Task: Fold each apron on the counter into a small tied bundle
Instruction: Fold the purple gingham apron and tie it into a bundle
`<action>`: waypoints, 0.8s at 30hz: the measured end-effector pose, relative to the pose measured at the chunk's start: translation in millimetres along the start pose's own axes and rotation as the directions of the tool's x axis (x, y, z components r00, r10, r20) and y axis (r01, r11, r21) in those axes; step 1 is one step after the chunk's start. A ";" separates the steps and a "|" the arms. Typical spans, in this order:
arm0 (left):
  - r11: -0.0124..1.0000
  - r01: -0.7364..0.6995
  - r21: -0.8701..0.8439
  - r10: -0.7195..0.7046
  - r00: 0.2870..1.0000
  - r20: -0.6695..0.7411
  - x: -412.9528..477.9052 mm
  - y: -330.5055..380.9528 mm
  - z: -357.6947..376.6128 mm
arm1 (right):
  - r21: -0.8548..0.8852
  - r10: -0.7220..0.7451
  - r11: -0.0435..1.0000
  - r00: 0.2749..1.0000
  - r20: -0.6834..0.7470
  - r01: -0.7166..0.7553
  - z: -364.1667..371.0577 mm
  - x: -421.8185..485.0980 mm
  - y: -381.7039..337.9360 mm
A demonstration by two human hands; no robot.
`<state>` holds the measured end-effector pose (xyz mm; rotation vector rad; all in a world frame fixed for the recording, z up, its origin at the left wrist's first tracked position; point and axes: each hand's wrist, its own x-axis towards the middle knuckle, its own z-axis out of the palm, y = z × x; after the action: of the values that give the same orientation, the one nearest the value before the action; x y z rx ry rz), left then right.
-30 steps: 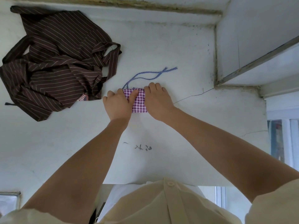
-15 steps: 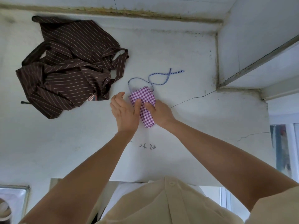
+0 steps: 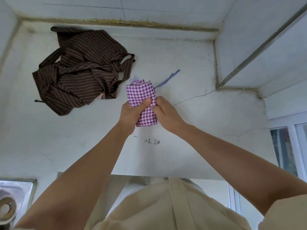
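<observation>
Okay, the fold phase looks done on the checked apron (image 3: pixel 140 95). 1 s ago it lay flat and sideways under both palms, with its tie looped on the counter (image 3: pixel 199 146) behind it. Now it's turned lengthwise and picked up, seemingly just off the surface.

Grip: the left hand (image 3: pixel 131 113) holds it from the left side, thumb pressed over the top face. The right hand (image 3: pixel 167 113) curls its fingers into the right edge.

The loop is gone: the striped tie (image 3: pixel 167 78) trails out straight from the far right corner. My read is that wrap and knot come next.

Material is thin woven gingham, purple and white, stacked in several layers into a compact rectangle with soft edges. It likely springs open if the grip loosens. The tie is narrow blue-white tape or cord.

The brown pinstriped apron (image 3: pixel 79 68) is a crumpled heap at far left, unfolded, so 1 of 2 is untouched.
</observation>
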<state>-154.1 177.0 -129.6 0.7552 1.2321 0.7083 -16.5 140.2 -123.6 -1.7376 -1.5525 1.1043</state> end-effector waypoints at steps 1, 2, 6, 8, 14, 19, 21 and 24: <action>1.000 0.004 -0.009 -0.004 0.999 0.043 -3.2 0.5 -4.3 | 0.042 -0.016 0.999 0.999 -0.049 0.018 -6.6 -3.8 0.0; 1.000 0.024 -0.012 -0.023 0.996 0.087 -4.9 0.7 -9.2 | 0.086 -0.024 0.996 0.992 -0.120 0.034 -13.0 -5.5 1.1; 0.994 0.090 0.057 -0.100 0.974 0.201 -12.4 0.9 -25.9 | 0.228 0.025 0.974 0.999 -0.033 -0.017 -34.8 -5.5 -1.9; 0.993 0.097 0.061 -0.109 0.968 0.228 -16.3 1.1 -30.1 | 0.233 0.038 0.970 0.992 0.122 -0.066 -38.9 -3.8 -4.2; 0.989 0.151 0.009 -0.148 0.952 0.269 -29.5 5.9 -39.2 | 0.242 0.047 0.966 0.985 0.168 -0.087 -45.8 -11.7 4.2; 0.984 0.175 0.029 -0.174 0.923 0.342 -37.4 7.8 -40.6 | 0.478 0.087 0.844 0.943 0.322 -0.241 -39.1 -9.9 -9.3; 0.982 0.187 0.029 -0.184 0.911 0.370 -40.4 7.7 -40.1 | 0.503 0.097 0.803 0.902 0.421 -0.321 -36.1 -8.6 -10.8; 0.978 0.204 0.032 -0.201 0.906 0.374 -44.8 8.0 -40.5 | 0.478 0.107 0.820 0.906 0.410 -0.313 -37.9 -10.9 -5.6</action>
<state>-202.9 150.0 -105.0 0.7052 0.9382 0.3734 13.1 135.0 -97.3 -1.3821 -1.0845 1.8634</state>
